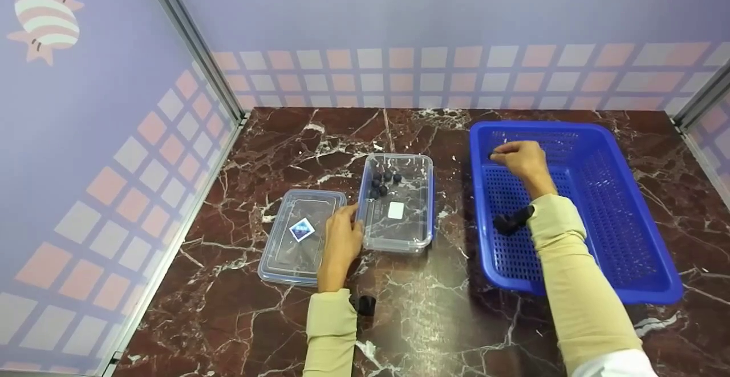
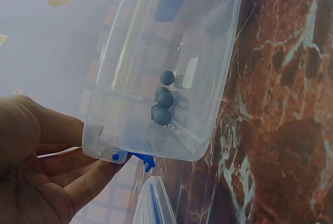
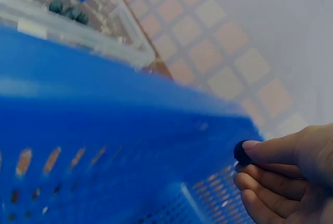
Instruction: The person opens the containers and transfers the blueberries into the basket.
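A clear plastic container stands near the middle of the table with several blueberries inside, gathered toward its far left part. My left hand grips its left wall; in the left wrist view the thumb and fingers close on the rim beside a blue clip. Over the far left part of the blue basket, my right hand pinches one blueberry between thumb and fingertips. That berry is at the height of the basket's wall in the right wrist view.
Left of the container lies its clear lid with a diamond-shaped label, partly under my left hand. The basket's raised wall stands between my right hand and the container. Patterned panels close off the back and left of the marble table.
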### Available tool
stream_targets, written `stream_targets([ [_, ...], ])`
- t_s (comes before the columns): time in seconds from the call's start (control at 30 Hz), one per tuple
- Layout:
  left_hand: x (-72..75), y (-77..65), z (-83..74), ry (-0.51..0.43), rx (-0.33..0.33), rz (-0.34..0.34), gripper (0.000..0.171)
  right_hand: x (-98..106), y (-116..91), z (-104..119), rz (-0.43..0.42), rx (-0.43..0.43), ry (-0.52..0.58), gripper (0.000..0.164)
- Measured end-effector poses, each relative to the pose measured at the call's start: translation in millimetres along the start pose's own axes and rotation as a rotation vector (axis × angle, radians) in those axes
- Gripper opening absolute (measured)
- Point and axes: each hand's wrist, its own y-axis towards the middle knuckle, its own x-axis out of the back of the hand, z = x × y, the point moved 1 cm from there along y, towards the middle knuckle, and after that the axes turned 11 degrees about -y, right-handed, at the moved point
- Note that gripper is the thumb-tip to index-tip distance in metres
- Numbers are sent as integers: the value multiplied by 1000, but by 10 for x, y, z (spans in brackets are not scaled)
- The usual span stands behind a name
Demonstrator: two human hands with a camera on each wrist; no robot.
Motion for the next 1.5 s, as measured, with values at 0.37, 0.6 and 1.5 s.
stream_targets([
  [0.37, 4, -8, -3, 17, 8, -11, 34, -152, 102, -401, 213, -101, 152, 34],
  [0.6, 7, -7, -36, 23, -7, -6, 33, -156, 122, -495, 278, -181, 193, 33],
  [1.5, -18, -16, -68, 79, 5, -8, 33, 155, 35, 493, -103, 60, -96, 30],
])
